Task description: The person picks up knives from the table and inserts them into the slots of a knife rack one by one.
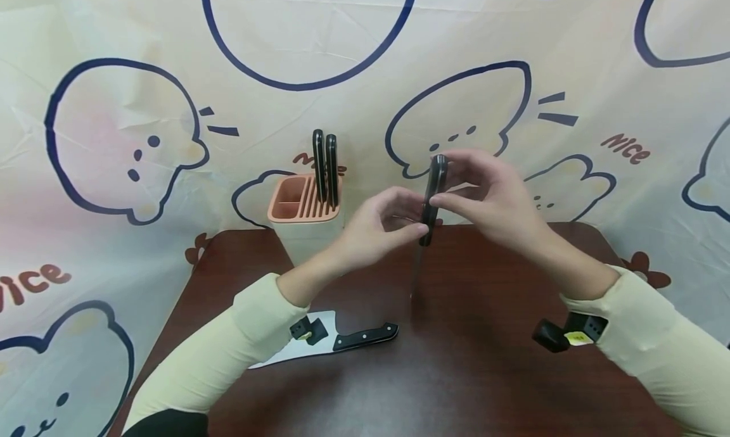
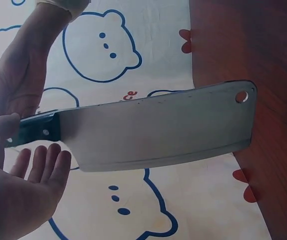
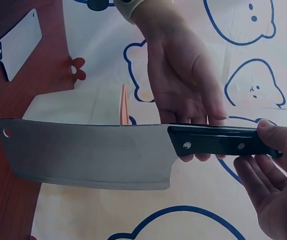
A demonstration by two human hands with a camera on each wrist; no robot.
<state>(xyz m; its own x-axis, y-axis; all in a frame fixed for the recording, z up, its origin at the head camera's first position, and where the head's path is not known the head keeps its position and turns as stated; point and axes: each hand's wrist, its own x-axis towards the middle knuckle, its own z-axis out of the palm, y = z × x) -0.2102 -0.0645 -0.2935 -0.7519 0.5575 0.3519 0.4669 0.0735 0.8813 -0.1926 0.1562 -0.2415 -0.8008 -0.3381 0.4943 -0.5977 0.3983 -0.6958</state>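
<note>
Head: cleaver (image 1: pixel 436 176) in both grips (image 1: pixel 377 227) (image 1: pixel 495 193)

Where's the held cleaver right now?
In the head view, the cleaver is slightly right of centre, blade down, its black handle between the left hand and right hand, right of the knife block.

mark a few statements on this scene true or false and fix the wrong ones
1. The left hand and right hand both touch the black-handled silver metal cleaver. True.
2. Two black knife handles rise from the white holder with a slotted peach top. True.
3. The raised cleaver's blade points up. False: in the head view it hangs below its handle.
4. A second black-handled, broad-bladed knife lies on the dark reddish-brown table. True.
5. In the head view, the holder stands right of the raised cleaver. False: left of it.
</note>
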